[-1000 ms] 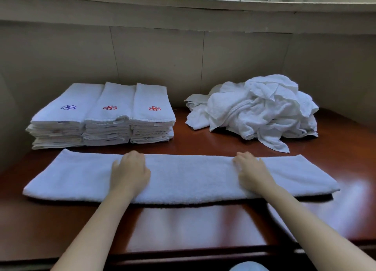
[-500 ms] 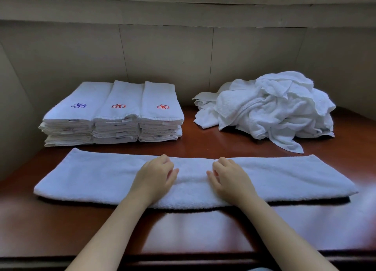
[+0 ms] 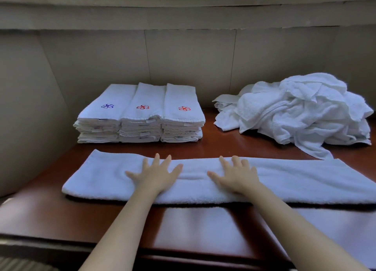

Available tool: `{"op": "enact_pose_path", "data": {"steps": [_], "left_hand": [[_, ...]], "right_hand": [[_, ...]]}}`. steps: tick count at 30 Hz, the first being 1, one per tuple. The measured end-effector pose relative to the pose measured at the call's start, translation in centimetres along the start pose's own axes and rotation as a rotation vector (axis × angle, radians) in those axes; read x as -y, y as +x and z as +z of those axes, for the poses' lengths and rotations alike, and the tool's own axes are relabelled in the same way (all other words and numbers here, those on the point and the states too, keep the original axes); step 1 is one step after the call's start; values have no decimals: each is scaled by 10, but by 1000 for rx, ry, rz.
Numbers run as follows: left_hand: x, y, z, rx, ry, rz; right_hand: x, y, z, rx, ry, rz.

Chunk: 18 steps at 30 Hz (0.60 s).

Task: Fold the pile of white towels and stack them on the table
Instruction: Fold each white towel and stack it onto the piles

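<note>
My left grip [image 3: 156, 176] and right grip [image 3: 237, 177] lie released, flat on the folded towel [image 3: 305, 181] at 6 o'clock on the table [image 3: 50, 215]; it looks soft, light and floppy, so I'd pinch both corners of one end

Towel's [image 3: 305, 179] right end off-frame.

No readable words, numbers or brand names anywhere. Only signs are embroidered emblems on top towels of three folded stacks.
Left stack [image 3: 99, 120]: blue pinwheel [image 3: 107, 106].
Middle stack [image 3: 141, 126]: dark-red pinwheel [image 3: 142, 107].
Right stack [image 3: 182, 128]: lighter red pinwheel [image 3: 184, 108].
Small tags [image 3: 188, 124] at front edges of stacked towels; print too small to read.
</note>
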<state>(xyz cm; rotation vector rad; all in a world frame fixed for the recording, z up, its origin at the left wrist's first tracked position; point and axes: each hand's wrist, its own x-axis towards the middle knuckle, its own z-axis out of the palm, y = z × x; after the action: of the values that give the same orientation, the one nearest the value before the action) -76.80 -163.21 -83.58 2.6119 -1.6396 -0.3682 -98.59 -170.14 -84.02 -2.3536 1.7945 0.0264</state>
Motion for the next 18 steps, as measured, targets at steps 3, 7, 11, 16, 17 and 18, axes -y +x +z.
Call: {"op": "enact_pose_path", "data": {"steps": [3,7,11,16,17,18], "left_hand": [[36,0,-8,-34,-36,-135],[73,1,-15,-54,-30,-184],[82,-5,-15,-32,21,-171],[38,-14,-10,-41,103,34],[23,-20,-5,-29,90,156],[11,-26,2,-19,70,245]], "right_hand": [[6,11,-1,-8,25,85],[6,11,6,-64,38,85],[-2,-3,11,-18,10,27],[34,-12,8,-81,-28,-204],[49,-13,10,-78,1,-296],[62,-15,13,-56,29,-354]]}}
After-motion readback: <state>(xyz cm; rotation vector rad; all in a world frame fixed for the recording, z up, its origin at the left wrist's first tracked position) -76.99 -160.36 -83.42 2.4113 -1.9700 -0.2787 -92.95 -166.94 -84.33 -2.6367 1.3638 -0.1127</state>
